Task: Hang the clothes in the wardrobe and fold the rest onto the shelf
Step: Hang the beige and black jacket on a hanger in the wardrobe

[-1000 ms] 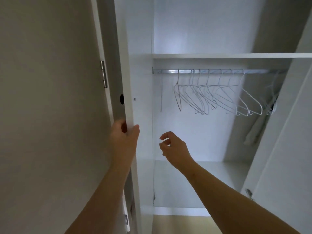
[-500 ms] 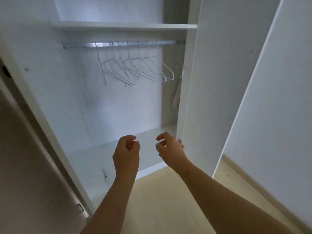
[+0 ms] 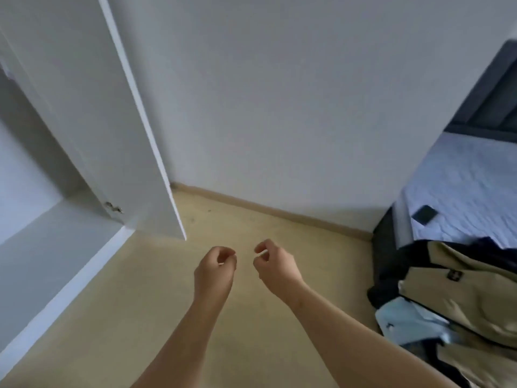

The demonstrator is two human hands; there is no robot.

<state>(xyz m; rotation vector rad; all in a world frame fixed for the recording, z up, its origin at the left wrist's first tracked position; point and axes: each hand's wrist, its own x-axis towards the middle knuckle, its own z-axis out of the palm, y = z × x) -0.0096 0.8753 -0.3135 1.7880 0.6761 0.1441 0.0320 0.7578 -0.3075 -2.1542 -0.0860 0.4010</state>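
My left hand (image 3: 214, 271) and my right hand (image 3: 277, 266) hang side by side over the floor, fingers loosely curled, holding nothing. The open white wardrobe (image 3: 42, 242) stands at the left, only its bottom shelf and right door (image 3: 112, 130) in view. A pile of clothes lies at the right on the bed's edge: a tan garment (image 3: 458, 292) over dark fabric, with a light blue garment (image 3: 411, 322) below it. The hangers and the rail are out of view.
A bed (image 3: 472, 191) with a pale sheet and a dark headboard stands at the right, a small dark phone-like object (image 3: 425, 214) lying on it. A white wall runs across the back. Beige floor (image 3: 134, 317) lies between wardrobe and bed.
My view has swung right and down from the wardrobe interior to the floor and bed. My left hand let go of the left door a second ago; both hands now hang loose.
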